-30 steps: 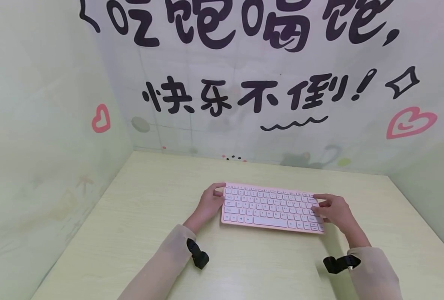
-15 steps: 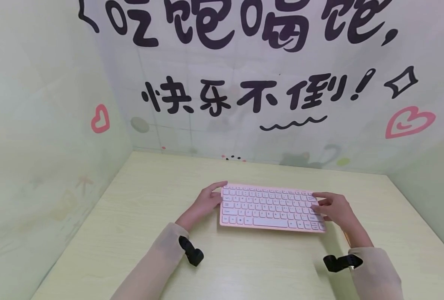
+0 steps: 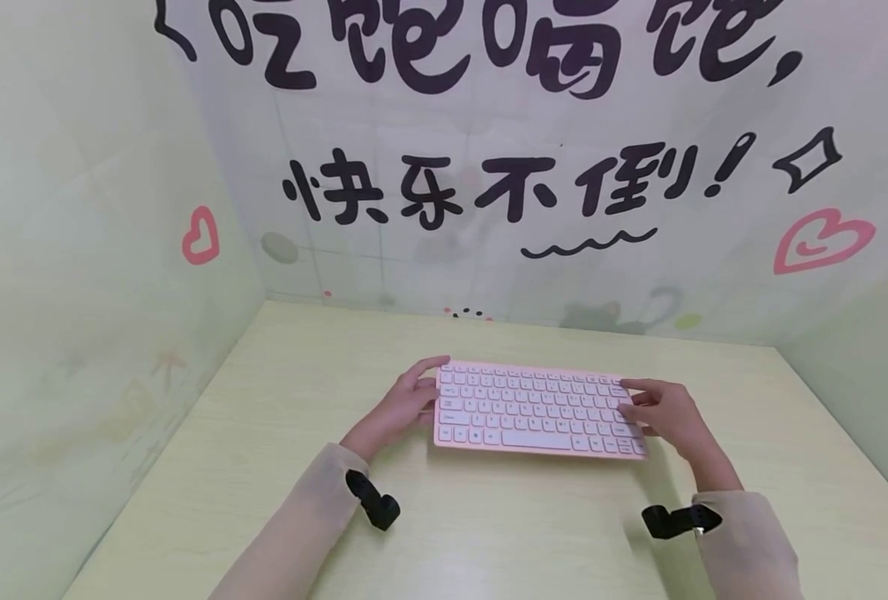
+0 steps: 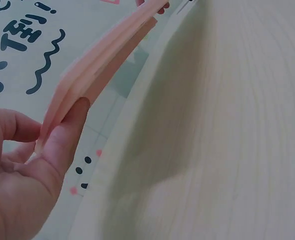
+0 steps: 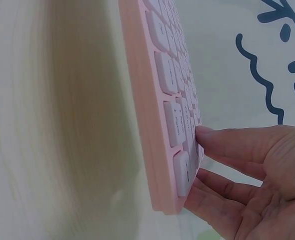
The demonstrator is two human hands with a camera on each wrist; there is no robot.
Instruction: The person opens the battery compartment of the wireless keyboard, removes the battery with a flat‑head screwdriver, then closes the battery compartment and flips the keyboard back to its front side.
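Observation:
A pink keyboard (image 3: 537, 408) with white keys is held above the table, keys facing up toward the head camera, and its shadow falls on the wood beneath. My left hand (image 3: 398, 408) grips its left end, with a finger reaching to the far corner. In the left wrist view, the left thumb (image 4: 70, 135) lies against the keyboard's pink side. At the other end, my right hand (image 3: 669, 417) pinches the right edge. The right wrist view has the right thumb (image 5: 232, 142) over the keys and the other fingers bent behind the edge.
The pale wooden table (image 3: 519, 533) meets a printed wall sheet (image 3: 413, 275) with black lettering behind the keyboard. Further walls stand at left and right. Both sleeved forearms carry a black wrist camera, the left one (image 3: 376, 504) and the right one (image 3: 672, 521).
The keyboard has shifted slightly left and toward the wall in the head view. My left hand and forearm moved left with it; the right hand moved only a little, and both grips have stayed.

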